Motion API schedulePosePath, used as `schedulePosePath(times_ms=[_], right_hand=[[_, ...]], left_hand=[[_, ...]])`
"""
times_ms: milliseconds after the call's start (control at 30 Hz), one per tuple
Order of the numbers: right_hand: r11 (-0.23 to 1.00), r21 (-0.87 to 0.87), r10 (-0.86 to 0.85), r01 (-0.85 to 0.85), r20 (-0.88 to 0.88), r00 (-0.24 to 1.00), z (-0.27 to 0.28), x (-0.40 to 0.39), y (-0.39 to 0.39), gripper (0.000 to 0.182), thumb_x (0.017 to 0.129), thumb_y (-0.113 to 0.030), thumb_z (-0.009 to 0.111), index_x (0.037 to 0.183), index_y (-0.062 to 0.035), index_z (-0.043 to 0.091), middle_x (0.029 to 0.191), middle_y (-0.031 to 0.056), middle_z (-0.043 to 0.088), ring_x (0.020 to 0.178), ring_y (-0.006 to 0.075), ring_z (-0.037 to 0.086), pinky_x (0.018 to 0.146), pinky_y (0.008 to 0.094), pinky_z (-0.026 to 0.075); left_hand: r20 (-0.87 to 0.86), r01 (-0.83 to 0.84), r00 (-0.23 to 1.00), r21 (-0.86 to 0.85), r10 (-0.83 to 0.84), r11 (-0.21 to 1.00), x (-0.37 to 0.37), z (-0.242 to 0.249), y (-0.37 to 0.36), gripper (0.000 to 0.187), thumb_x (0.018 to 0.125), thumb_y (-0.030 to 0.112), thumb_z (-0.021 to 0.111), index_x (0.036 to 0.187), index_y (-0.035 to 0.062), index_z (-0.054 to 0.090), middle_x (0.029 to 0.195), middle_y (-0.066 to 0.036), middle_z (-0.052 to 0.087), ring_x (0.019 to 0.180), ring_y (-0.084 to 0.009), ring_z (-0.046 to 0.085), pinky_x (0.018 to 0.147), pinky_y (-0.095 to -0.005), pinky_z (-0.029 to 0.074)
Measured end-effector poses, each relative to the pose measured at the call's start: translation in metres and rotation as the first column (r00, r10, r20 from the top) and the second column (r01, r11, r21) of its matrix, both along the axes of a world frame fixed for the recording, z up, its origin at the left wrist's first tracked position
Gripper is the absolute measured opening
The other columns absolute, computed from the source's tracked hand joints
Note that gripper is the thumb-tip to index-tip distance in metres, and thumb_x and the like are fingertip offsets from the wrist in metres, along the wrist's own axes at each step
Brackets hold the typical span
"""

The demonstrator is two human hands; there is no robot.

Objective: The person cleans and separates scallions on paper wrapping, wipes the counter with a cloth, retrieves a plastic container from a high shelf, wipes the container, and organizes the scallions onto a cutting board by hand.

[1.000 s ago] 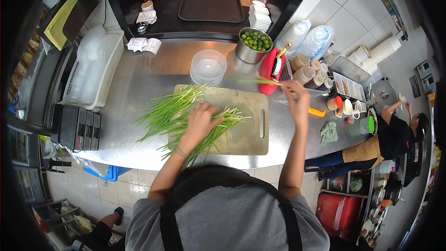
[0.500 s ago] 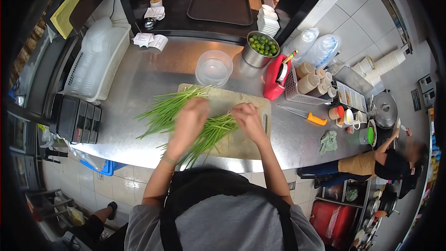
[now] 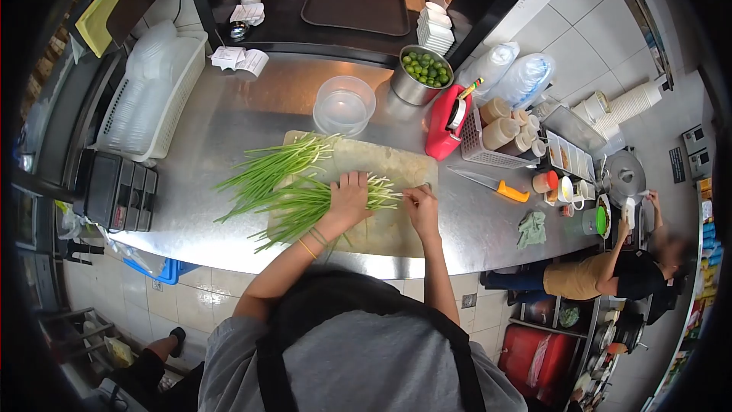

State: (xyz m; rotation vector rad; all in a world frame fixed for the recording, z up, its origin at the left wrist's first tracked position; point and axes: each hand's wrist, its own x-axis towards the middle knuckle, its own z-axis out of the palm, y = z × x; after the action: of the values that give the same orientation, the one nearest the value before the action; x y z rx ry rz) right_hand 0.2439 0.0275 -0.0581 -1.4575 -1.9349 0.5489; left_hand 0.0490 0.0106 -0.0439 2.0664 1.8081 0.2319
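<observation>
My left hand [image 3: 350,197] lies across the nearer bunch of thin green onions [image 3: 301,210], its fingers over the stalks near their pale ends. At the right tip of this bunch, my right hand [image 3: 421,208] has thumb and fingers pinched on the white end of a stalk. A second bunch of green onions [image 3: 271,170] rests just beyond, its leaves fanned to the left. Both bunches lie partly on the worn cutting board [image 3: 404,164] and overhang its left side. Between palm and board, part of the nearer bunch is hidden.
Behind the board stand a clear round tub [image 3: 345,105] and a steel pot of green limes [image 3: 422,76]. An orange-handled knife [image 3: 511,191] lies to the right, near a green cloth [image 3: 531,230] and a red holder [image 3: 444,126]. Another person [image 3: 610,271] works at far right.
My left hand has come down onto the nearer bunch, which now lies straighter, leaves to the left. My right hand has moved slightly and pinches at the white ends. The view has shifted a little.
</observation>
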Motion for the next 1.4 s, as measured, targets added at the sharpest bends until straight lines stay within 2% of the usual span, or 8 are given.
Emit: schedulePosePath(times_ms=[533, 667, 733, 833, 1033, 1133, 1333, 1400], right_hand=[[0.977, -0.186, 0.091, -0.106, -0.085, 0.992, 0.015, 0.005, 0.016, 0.018, 0.07, 0.003, 0.065, 0.086, -0.0049, 0.065, 0.085, 0.0071, 0.057, 0.071, 0.0162, 0.058, 0.061, 0.0275, 0.047], [0.946, -0.325, -0.233, -0.006, -0.692, 0.683, 0.012, -0.007, 0.012, 0.027, 0.083, -0.016, 0.061, 0.108, -0.0074, 0.058, 0.103, 0.0056, 0.055, 0.09, 0.0149, 0.055, 0.075, 0.0293, 0.045], [0.821, -0.561, -0.49, -0.112, -0.79, 0.368, 0.021, -0.013, 0.005, 0.038, 0.089, -0.027, 0.055, 0.12, -0.0069, 0.049, 0.111, 0.0063, 0.053, 0.102, 0.0166, 0.051, 0.086, 0.0314, 0.041], [0.766, -0.544, -0.495, -0.343, -0.839, 0.224, -0.004, -0.021, 0.0, 0.047, 0.093, -0.039, 0.044, 0.128, -0.0084, 0.041, 0.12, 0.0081, 0.047, 0.11, 0.0174, 0.045, 0.091, 0.0355, 0.037], [0.767, -0.616, -0.558, -0.18, -0.779, 0.287, 0.007, -0.051, -0.013, 0.046, 0.092, -0.031, 0.047, 0.129, -0.0043, 0.041, 0.118, 0.0079, 0.05, 0.104, 0.0154, 0.049, 0.088, 0.0332, 0.039], [0.861, -0.376, -0.252, -0.344, -0.901, 0.354, 0.049, -0.063, -0.019, 0.038, 0.09, -0.019, 0.052, 0.124, -0.0023, 0.047, 0.106, 0.005, 0.057, 0.092, 0.0122, 0.054, 0.081, 0.0272, 0.042], [0.882, -0.035, -0.072, -0.471, -0.996, -0.061, 0.107, -0.091, 0.006, 0.032, 0.087, -0.008, 0.056, 0.118, -0.0011, 0.054, 0.099, 0.0027, 0.059, 0.084, 0.0084, 0.053, 0.076, 0.0219, 0.042], [0.894, 0.018, 0.016, -0.448, -1.0, -0.008, 0.109, -0.091, 0.018, 0.03, 0.087, -0.011, 0.056, 0.116, -0.0008, 0.055, 0.099, 0.0031, 0.06, 0.083, 0.0088, 0.053, 0.076, 0.0226, 0.042]], left_hand=[[0.121, 0.055, 0.991, -0.011, -0.053, 0.998, -0.002, -0.013, 0.015, 0.055, 0.06, 0.022, 0.072, 0.107, 0.0016, 0.051, 0.094, -0.017, 0.06, 0.093, -0.0293, 0.058, 0.081, -0.0427, 0.043], [0.366, 0.056, 0.93, -0.037, -0.039, 0.998, -0.019, 0.002, 0.027, 0.04, 0.063, 0.022, 0.067, 0.094, -0.0019, 0.058, 0.084, -0.023, 0.063, 0.086, -0.0344, 0.061, 0.076, -0.0434, 0.047], [0.444, 0.091, 0.896, -0.106, -0.034, 0.99, -0.028, 0.017, 0.033, 0.04, 0.061, 0.021, 0.066, 0.092, -0.004, 0.059, 0.085, -0.023, 0.063, 0.084, -0.0337, 0.062, 0.075, -0.0407, 0.048], [0.593, 0.115, 0.805, -0.172, 0.01, 0.978, -0.042, 0.022, 0.05, 0.044, 0.059, 0.021, 0.067, 0.092, -0.006, 0.059, 0.083, -0.022, 0.064, 0.078, -0.0299, 0.063, 0.072, -0.0368, 0.049], [0.852, 0.159, 0.512, -0.214, 0.105, 0.964, -0.059, 0.101, 0.053, 0.031, 0.067, 0.006, 0.065, 0.096, -0.0049, 0.057, 0.073, -0.006, 0.06, 0.063, -0.0112, 0.058, 0.056, -0.0248, 0.046], [0.883, 0.063, 0.426, -0.243, 0.194, 0.968, -0.067, 0.115, 0.055, 0.032, 0.069, 0.004, 0.064, 0.099, -0.0047, 0.057, 0.075, -0.005, 0.059, 0.063, -0.0111, 0.057, 0.056, -0.0251, 0.046], [0.986, 0.05, 0.034, -0.165, 0.163, 0.985, -0.049, 0.15, 0.045, 0.035, 0.074, 0.0, 0.061, 0.109, -0.0041, 0.053, 0.082, -0.003, 0.055, 0.068, -0.012, 0.057, 0.058, -0.0245, 0.046], [0.984, 0.083, -0.007, -0.178, 0.179, 0.981, -0.045, 0.145, 0.045, 0.036, 0.075, 0.001, 0.061, 0.109, -0.0024, 0.053, 0.083, -0.003, 0.055, 0.069, -0.0124, 0.058, 0.059, -0.0256, 0.048]])
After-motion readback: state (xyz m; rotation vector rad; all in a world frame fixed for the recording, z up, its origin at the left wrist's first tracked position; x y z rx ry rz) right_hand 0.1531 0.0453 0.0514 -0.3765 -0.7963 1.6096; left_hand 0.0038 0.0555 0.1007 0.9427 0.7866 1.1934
